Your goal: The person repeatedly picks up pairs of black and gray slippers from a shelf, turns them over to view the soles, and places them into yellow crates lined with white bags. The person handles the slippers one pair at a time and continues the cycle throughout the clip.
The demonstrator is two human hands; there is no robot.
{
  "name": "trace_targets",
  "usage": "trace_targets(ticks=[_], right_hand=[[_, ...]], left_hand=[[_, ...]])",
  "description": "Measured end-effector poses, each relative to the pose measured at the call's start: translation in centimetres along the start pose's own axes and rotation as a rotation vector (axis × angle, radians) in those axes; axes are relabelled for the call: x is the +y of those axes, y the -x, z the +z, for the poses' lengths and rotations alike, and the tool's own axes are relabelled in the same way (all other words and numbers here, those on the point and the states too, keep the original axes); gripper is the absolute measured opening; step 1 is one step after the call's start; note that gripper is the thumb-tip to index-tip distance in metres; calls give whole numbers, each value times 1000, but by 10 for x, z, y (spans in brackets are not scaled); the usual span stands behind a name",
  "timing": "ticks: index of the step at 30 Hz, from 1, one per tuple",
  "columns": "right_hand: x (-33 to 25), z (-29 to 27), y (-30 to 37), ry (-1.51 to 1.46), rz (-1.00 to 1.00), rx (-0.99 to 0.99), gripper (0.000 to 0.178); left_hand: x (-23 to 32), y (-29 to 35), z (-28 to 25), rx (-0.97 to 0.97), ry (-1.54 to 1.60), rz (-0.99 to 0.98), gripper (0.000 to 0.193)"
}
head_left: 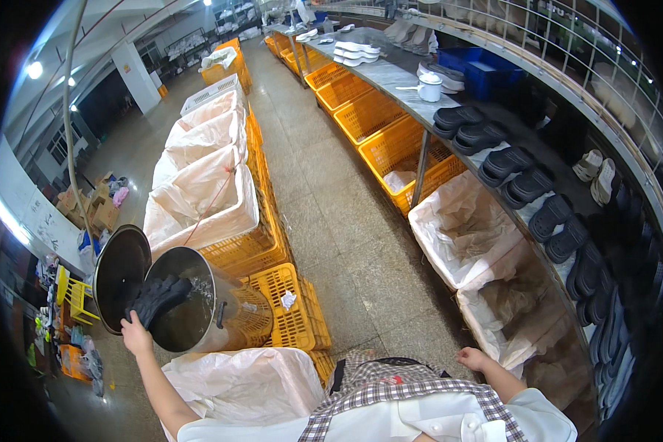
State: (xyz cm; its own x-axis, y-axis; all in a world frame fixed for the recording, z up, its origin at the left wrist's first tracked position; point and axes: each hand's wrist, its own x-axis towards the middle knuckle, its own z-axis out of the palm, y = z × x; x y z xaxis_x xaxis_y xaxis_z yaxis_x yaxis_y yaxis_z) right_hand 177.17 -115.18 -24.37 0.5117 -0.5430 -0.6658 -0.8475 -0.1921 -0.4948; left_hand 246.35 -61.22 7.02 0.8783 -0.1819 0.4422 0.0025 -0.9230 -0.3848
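Note:
My left hand [136,333] is closed on the near end of a dark, ridged, soft-looking piece [160,296]. Its far part reaches over the rim into a tall round metal pot [215,313] with murky liquid inside. The pot's round lid [118,269] stands tilted up against its left side, close to my fingers. On the right, my right hand [474,359] hangs with its fingers curled in, nothing visible in them. It is nearest to a crate with a clear plastic liner [486,317], apart from it.
Yellow crates [291,302] with pale liners [199,195] line the left of the aisle. At the right, a long bench [405,77] carries black shoes [504,166], white soles [355,51] and a white pot [429,87], with more crates [368,118] underneath. A lined bin [250,383] stands close before me.

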Motion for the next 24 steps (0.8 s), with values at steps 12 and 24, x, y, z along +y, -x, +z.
trace_targets(ticks=[12, 24], right_hand=[[201, 51, 86, -50, 168, 59, 30], [173, 97, 162, -194, 429, 344, 34]], left_hand=[[18, 45, -77, -75, -37, -121, 46], [244, -24, -41, -1045, 2003, -512, 54]])
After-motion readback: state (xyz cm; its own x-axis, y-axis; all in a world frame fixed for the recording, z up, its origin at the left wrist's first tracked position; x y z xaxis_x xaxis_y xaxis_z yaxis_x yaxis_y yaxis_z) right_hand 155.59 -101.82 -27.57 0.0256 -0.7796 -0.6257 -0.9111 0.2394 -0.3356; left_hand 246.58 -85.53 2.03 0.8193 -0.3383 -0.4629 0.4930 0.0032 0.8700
